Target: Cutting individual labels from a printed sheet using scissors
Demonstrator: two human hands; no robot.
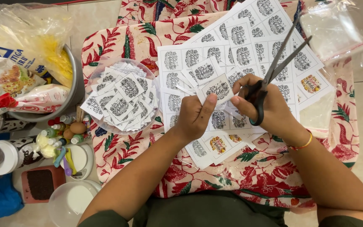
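Floral cloth (118,42); L hand (195,117) label (218,88), R hand (269,105) scissors (274,67).

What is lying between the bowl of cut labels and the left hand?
In the head view, only printed label sheets on the floral cloth lie between the bowl and the left hand.

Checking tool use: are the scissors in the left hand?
No, the right hand holds the scissors; the left hand pinches a cut label.
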